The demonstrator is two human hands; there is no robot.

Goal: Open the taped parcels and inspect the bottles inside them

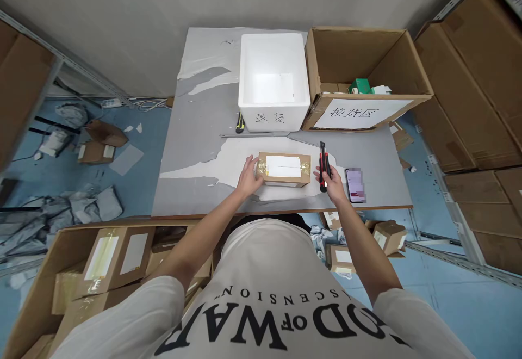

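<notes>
A small taped cardboard box [283, 169] with a white label on top lies in front of me on the table. My left hand [248, 178] grips its left end, the thumb at the near corner and the fingers along the far one. To the right of the box, my right hand [332, 181] is closed around a red and black utility knife [323, 166], which points away from me. Whether its blade is out I cannot make out. A phone [355, 185] with a lit screen lies just right of that hand.
Behind the box stand a white foam bin [274, 117] and a large open carton [362, 114] with small boxes inside. A yellow and black cutter [240, 123] lies by the bin. At lower left, a big carton [65, 234] holds several parcels. Shelves of boxes flank the table [191, 155].
</notes>
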